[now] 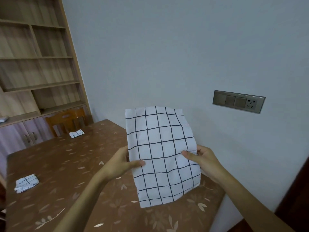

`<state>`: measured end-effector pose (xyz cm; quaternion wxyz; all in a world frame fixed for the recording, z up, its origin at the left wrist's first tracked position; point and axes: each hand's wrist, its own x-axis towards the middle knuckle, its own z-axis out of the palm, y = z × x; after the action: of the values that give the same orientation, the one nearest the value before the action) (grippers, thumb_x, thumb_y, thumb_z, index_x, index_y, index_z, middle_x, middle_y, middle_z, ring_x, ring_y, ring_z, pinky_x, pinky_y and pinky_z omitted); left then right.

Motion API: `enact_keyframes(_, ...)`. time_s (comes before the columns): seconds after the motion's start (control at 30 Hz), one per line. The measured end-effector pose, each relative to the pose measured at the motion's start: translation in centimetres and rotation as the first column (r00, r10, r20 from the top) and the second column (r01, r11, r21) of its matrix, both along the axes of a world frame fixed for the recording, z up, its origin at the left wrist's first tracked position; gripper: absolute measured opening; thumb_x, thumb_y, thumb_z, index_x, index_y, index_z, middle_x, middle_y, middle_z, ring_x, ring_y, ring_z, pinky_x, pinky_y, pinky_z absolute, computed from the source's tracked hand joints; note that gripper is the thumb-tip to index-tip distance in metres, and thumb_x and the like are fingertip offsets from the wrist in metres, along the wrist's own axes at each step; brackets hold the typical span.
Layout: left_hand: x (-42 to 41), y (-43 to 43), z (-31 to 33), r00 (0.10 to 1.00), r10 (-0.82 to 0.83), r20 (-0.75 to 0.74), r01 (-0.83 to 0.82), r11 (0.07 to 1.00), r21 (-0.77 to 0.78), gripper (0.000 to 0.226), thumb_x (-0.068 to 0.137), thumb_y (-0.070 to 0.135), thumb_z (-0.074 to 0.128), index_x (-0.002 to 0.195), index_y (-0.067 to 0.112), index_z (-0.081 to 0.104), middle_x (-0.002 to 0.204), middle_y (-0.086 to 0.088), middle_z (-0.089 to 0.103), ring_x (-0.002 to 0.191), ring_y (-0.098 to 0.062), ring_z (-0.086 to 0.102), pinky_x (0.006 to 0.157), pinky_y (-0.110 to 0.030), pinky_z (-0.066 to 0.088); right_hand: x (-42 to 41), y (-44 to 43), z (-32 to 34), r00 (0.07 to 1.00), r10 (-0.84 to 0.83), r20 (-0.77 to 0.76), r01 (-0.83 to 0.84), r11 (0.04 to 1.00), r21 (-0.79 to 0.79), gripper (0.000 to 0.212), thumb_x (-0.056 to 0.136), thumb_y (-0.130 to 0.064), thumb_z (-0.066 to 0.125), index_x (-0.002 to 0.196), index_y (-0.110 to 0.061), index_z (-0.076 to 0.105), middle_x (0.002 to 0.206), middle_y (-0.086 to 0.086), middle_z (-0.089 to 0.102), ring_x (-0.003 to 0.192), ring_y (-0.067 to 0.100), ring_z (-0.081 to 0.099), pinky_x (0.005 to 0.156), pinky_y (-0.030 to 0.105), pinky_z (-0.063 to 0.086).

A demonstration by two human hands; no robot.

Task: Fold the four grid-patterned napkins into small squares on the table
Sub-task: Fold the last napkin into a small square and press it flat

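Observation:
A white napkin with a black grid (160, 153) hangs upright in the air above the right end of the table (70, 161). My left hand (120, 163) pinches its left edge with the thumb on the front. My right hand (203, 160) pinches the right edge at about the same height. Both hold it near mid-height, so the top stands up against the wall and the bottom hangs over the tabletop. One folded grid napkin (26, 183) lies near the table's left edge. Another folded one (76, 133) lies at the far side.
The table wears a brown leaf-patterned cloth. A wooden chair (68, 120) stands behind its far edge, with a wooden bookshelf (36, 56) and cabinet beyond. A grey wall with a switch and socket panel (238, 101) runs along the right side.

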<state>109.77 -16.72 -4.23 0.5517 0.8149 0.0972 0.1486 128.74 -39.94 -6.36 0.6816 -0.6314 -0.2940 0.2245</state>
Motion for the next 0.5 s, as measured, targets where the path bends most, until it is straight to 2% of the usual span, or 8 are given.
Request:
enact_keyframes(0.07,0.0,0.2,-0.3,1.0,0.015,0.0,-0.015,1.0,0.005,0.032,0.095,0.007,0.066,0.126,0.012,0.064,0.117,0.007,0.076,0.104,-0.018,0.074,0.08,-0.028,0.061,0.2,-0.3,0.1,1.0,-0.005,0.019,0.005,1.0,-0.003,0.029,0.075,-0.02,0.079,0.104,-0.013,0.078,0.108,0.005,0.078,0.104,0.022,0.073,0.099,0.043,0.053)
enact_keyframes(0.17,-0.1,0.3,-0.3,0.999,0.039,0.01,-0.039,0.999,-0.005,0.023,0.099,0.01,0.06,0.12,0.006,0.068,0.113,-0.005,0.078,0.099,-0.025,0.076,0.079,-0.039,0.063,0.4,-0.9,0.1,0.998,0.003,0.065,-0.001,0.999,-0.033,0.026,0.086,-0.016,0.073,0.111,-0.01,0.075,0.109,0.002,0.077,0.105,0.018,0.073,0.097,0.035,0.054)
enact_keyframes(0.33,-0.2,0.3,-0.1,1.0,0.027,0.001,-0.027,0.999,-0.039,0.023,0.1,0.013,0.058,0.116,0.002,0.069,0.109,-0.011,0.078,0.098,-0.03,0.076,0.078,-0.038,0.063,0.6,-1.8,0.6,0.998,0.048,0.029,-0.047,0.999,-0.02,0.024,0.095,-0.016,0.063,0.117,-0.011,0.072,0.111,0.007,0.077,0.102,0.021,0.074,0.08,0.022,0.058)
enact_keyframes(0.5,-0.3,0.2,0.1,0.999,0.039,0.028,-0.037,0.995,-0.09,0.026,0.103,0.018,0.052,0.12,0.005,0.069,0.109,-0.014,0.078,0.097,-0.034,0.075,0.078,-0.04,0.063,1.0,-2.1,1.1,0.998,0.014,0.062,-0.016,1.0,0.026,0.021,0.095,-0.006,0.06,0.111,-0.005,0.074,0.11,0.012,0.076,0.104,0.025,0.072,0.089,0.026,0.057)
